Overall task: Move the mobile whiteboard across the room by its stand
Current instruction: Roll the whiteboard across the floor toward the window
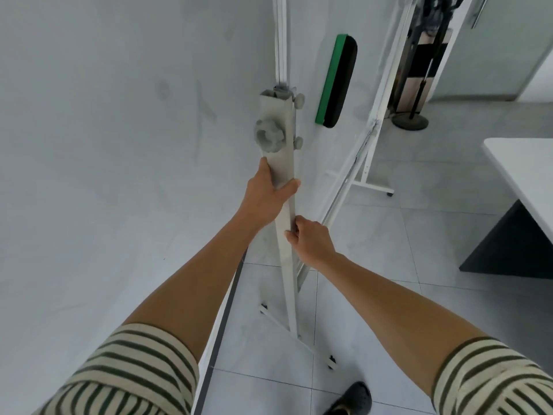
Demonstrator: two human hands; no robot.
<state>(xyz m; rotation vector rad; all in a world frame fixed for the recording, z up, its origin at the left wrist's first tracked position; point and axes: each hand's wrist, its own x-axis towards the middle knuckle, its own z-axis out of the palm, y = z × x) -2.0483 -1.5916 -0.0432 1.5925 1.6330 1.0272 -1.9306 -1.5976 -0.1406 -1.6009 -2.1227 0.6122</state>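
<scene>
The mobile whiteboard fills the left of the head view, its white face seen edge-on and close. Its grey-white stand post runs down the middle to a wheeled foot on the tiled floor. A round grey knob sits on the post's upper end. My left hand is wrapped around the post just below that knob. My right hand grips the same post a little lower, from the right side. A green and black eraser clings to the board's other face.
The stand's far leg with its caster lies ahead to the right. A white table with a dark base stands at the right. A dark round-based stand and a glass door are behind. My shoe is near the front caster.
</scene>
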